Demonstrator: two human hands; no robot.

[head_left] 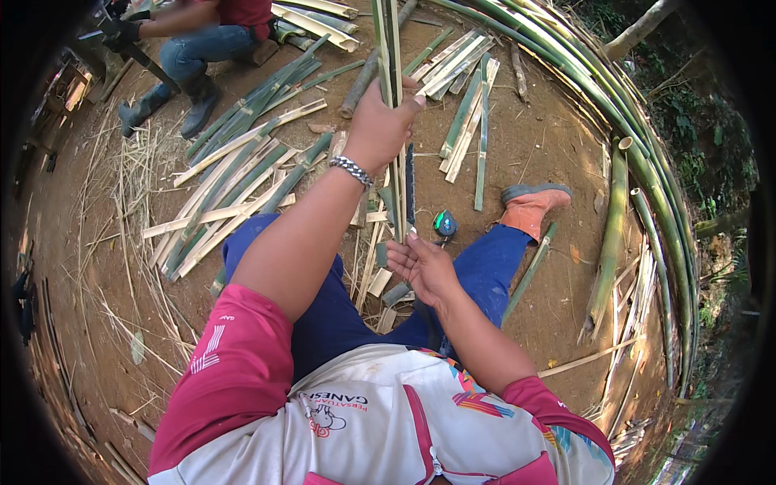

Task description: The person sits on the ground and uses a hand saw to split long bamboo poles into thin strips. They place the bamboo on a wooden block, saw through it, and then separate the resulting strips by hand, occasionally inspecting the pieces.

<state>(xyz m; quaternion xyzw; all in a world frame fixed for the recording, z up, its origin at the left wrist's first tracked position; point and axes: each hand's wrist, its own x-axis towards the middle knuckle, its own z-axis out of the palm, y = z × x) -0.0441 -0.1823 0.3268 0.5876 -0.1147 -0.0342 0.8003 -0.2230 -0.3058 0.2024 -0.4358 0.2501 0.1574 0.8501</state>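
Note:
Long split bamboo strips stand upright in front of me, green on the outside and pale within. My left hand is closed round them partway up, a braided band on its wrist. At their lower end my right hand is turned palm up, its thumb and curled fingers against the strips' ends. Just right of the strips shows a dark straight-edged strip, partly covered; its kind is unclear. A black and teal tape measure lies on the ground beside my right hand.
Split bamboo pieces lie piled at left, with more farther off. Long green bamboo poles curve along the right side. Another person in boots crouches at the far left. My orange boot rests on the dirt.

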